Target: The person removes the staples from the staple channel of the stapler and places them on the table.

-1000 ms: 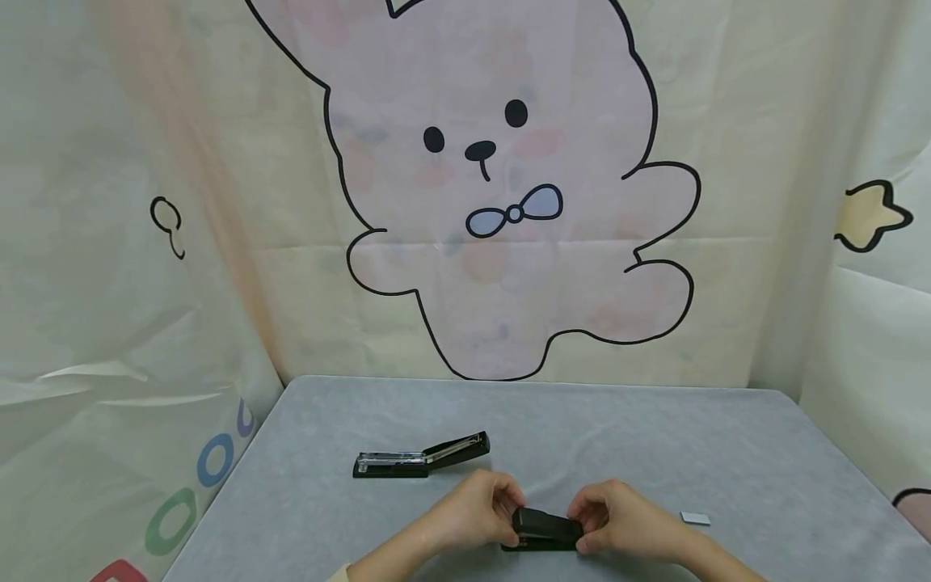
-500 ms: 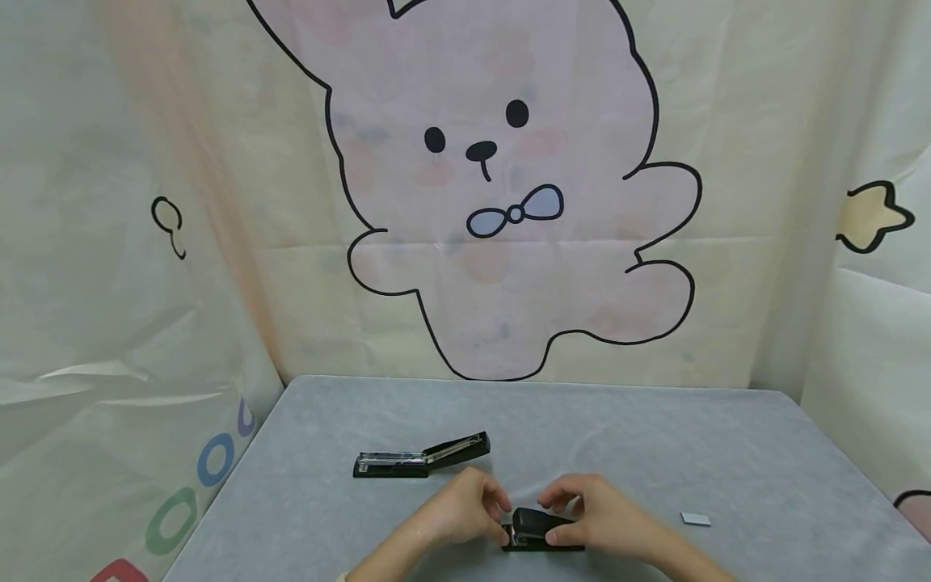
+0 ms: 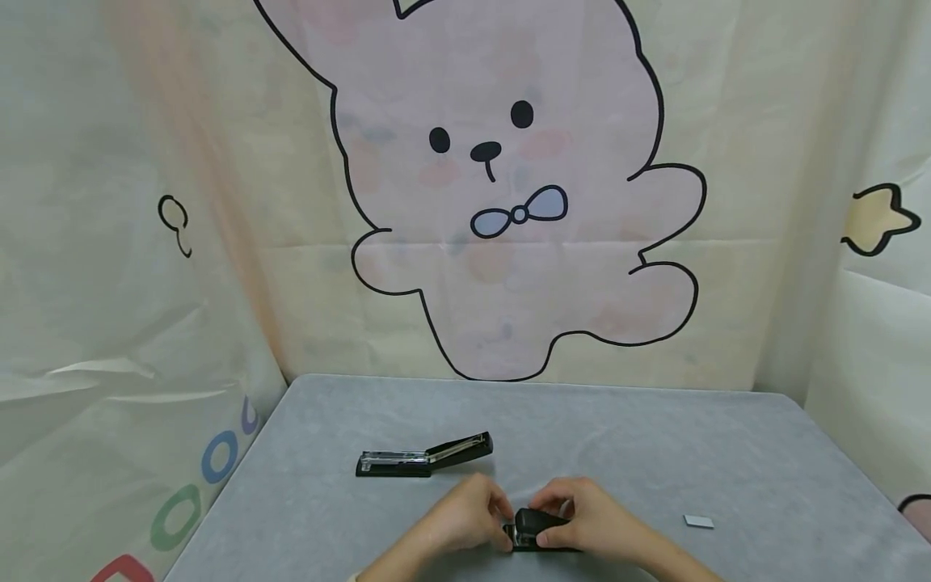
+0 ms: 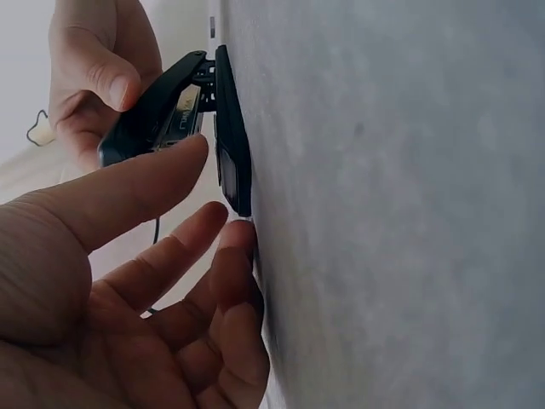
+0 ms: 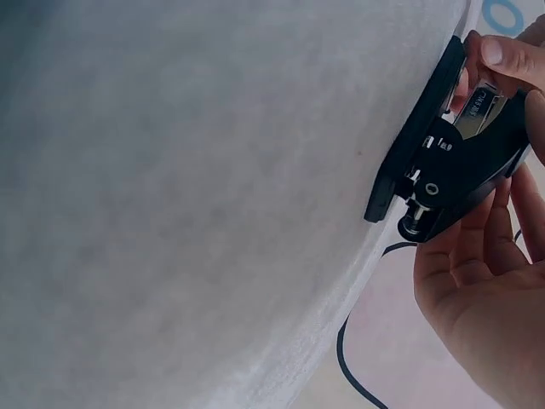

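A black stapler (image 3: 531, 524) stands on the grey cloth with its upper arm raised at an angle from its base. My right hand (image 3: 600, 519) holds that arm, thumb on the near side and fingers on the far side. My left hand (image 3: 469, 513) is at the stapler's front end with loosely bent fingers. In the left wrist view, the thumb (image 4: 170, 175) lies beside the gap between arm and base, and the fingertips are close to the base's tip; contact is unclear. The right wrist view shows the stapler (image 5: 468, 170) with a metal magazine under the arm.
A second black stapler (image 3: 393, 470) lies farther back at left, opened wide with its metal channel showing. At right lies a small pale-grey strip (image 3: 699, 522). A printed curtain (image 3: 582, 283) hangs behind the grey table (image 3: 655, 436).
My right hand has moved left from the stapler's rear end to its upper arm. The left hand has drawn slightly off the front. Both staplers and the strip stay in place.
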A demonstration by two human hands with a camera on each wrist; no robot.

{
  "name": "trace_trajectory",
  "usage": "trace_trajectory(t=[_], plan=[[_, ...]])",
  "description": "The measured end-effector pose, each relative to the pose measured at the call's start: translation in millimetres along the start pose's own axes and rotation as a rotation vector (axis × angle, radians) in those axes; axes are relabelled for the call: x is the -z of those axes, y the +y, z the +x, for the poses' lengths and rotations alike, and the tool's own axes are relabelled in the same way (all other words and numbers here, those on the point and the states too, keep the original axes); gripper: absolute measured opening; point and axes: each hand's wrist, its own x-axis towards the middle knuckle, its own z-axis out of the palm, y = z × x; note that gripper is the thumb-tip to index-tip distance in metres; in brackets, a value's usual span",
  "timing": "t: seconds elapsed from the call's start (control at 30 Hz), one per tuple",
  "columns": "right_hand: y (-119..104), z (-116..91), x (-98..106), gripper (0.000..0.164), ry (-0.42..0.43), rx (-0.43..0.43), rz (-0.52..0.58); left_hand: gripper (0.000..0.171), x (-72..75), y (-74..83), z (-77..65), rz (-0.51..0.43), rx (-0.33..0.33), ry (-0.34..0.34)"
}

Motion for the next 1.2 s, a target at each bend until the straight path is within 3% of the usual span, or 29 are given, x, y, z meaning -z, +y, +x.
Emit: trace_trajectory(t=[0.57, 0.87, 1.2], plan=[[-5, -4, 4, 0.028, 0.025, 0.037, 0.02, 0.027, -2.8, -0.6, 3.3, 0.048, -0.014, -0.017], [-8, -11, 15, 0.029, 0.029, -0.038, 0.003, 0.025, -3.4, -1.3, 3.8, 0.059, 0.002, -0.022], [-13, -23, 27, 0.033, 0.056, -0.04, 0.04, 0.024, -1.5, 0.8, 4.7, 0.055, 0.047, -0.042]])
